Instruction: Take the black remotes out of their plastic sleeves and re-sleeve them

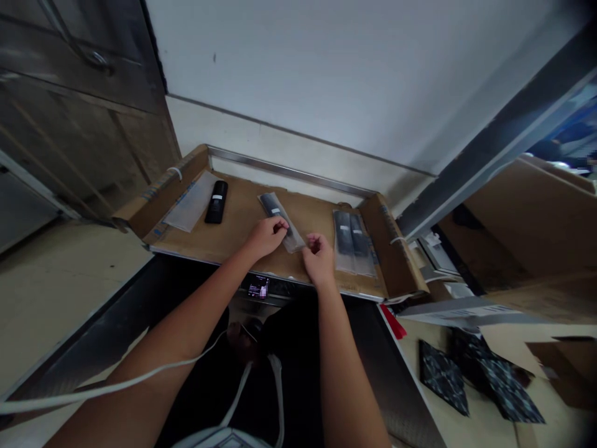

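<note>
My left hand (267,238) grips the upper part of a black remote control in a clear plastic sleeve (278,219), which lies slanted on the cardboard sheet (242,218). My right hand (318,259) is curled close to the sleeve's lower corner, and I cannot tell whether its fingers hold the plastic. A bare black remote control (216,201) lies to the left beside an empty clear plastic sleeve (190,201). Two sleeved black remote controls (353,242) lie side by side to the right.
Raised cardboard flaps (161,190) edge the sheet, with a metal strip (289,169) and a white wall behind. A lit phone screen (258,287) sits below the front edge. Dark patterned sheets (443,378) and a red strip (392,322) lie at lower right.
</note>
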`<state>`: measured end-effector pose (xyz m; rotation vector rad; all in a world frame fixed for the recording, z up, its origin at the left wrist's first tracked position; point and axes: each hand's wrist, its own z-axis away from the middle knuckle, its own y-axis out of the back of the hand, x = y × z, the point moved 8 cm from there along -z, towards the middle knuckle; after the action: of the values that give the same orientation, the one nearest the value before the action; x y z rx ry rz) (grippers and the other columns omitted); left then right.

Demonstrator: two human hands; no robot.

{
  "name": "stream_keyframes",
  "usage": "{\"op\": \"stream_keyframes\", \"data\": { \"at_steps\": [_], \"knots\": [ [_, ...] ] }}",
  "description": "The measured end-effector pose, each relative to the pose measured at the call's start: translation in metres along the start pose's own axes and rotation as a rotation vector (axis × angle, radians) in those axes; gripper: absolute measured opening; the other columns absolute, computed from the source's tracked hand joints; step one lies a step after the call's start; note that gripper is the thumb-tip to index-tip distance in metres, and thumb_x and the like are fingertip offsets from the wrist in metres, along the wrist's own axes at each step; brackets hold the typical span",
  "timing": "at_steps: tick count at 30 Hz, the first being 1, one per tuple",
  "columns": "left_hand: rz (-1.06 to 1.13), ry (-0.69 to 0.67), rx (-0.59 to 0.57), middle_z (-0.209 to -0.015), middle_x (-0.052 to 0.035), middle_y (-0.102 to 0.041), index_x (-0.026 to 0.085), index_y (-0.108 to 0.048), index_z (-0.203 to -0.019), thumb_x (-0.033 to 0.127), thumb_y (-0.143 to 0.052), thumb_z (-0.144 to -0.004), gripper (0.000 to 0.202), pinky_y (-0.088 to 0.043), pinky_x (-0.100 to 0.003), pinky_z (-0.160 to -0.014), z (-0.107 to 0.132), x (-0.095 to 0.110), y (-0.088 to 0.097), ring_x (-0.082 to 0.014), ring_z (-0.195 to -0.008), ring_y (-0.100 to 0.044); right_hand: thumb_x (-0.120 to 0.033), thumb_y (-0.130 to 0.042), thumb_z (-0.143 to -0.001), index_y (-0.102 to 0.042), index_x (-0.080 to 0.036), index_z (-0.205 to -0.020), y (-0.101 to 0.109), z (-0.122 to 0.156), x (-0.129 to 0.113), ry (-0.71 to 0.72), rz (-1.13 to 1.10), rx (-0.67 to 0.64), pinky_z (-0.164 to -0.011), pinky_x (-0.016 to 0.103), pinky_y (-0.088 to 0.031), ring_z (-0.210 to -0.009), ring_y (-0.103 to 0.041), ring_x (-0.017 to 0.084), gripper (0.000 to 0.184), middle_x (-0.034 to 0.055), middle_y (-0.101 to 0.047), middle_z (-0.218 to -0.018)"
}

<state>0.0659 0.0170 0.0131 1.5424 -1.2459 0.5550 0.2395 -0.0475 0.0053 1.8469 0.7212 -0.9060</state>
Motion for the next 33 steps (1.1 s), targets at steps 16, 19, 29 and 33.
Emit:
{"op": "stream_keyframes", "data": {
  "at_steps": [16, 19, 29, 33],
  "knots": [
    [-0.202, -0.157, -0.227, -0.060, -0.0021, -0.064, 0.019, -0.067, -0.062, 0.037, -0.049, -0.092, 0.039, -0.035, -0.027, -0.059, 0.012, 0.031, -0.013, -0.0148, -0.059, -0.054, -0.017, -0.047, -0.080, -0.061, -0.020, -0.063, -0.012, 0.014, -0.039, 0.211, 0.291, -0.095, -0.078, 0.030, -0.042, -0.080, -0.055, 0.019, 0.022, 0.0050, -0.058, -0.078],
    [-0.198, -0.087, -0.213, -0.055, -0.0022, -0.062, 0.019, -0.066, -0.058, 0.042, -0.046, -0.094, 0.047, -0.032, -0.028, -0.056, 0.012, 0.026, -0.012, -0.0140, -0.052, -0.052, -0.015, -0.047, -0.079, -0.065, -0.019, -0.075, -0.011, 0.024, -0.050, 0.321, 0.305, -0.056, -0.085, 0.033, -0.042, -0.088, -0.055, 0.021, 0.019, 0.0070, -0.058, -0.087],
    [0.321, 0.171, 0.163, -0.049, 0.0014, -0.049, 0.017, -0.063, -0.062, 0.052, -0.042, -0.094, 0.052, -0.034, -0.026, -0.051, 0.001, -0.006, 0.021, -0.0116, -0.048, -0.047, -0.020, -0.040, -0.081, -0.062, -0.021, -0.067, 0.001, 0.021, -0.034, 0.125, 0.107, -0.040, -0.075, 0.028, -0.043, -0.078, -0.060, 0.019, 0.026, 0.0029, -0.064, -0.074],
    [0.493, 0.263, 0.426, -0.048, 0.0030, -0.042, 0.019, -0.057, -0.063, 0.053, -0.038, -0.095, 0.051, -0.031, -0.025, -0.048, 0.002, -0.024, 0.041, -0.0104, -0.045, -0.040, -0.026, -0.040, -0.082, -0.064, -0.020, -0.081, 0.010, 0.005, -0.017, -0.052, 0.093, 0.112, -0.074, 0.029, -0.045, -0.079, -0.061, 0.020, 0.025, 0.0040, -0.067, -0.079]
  ]
}}
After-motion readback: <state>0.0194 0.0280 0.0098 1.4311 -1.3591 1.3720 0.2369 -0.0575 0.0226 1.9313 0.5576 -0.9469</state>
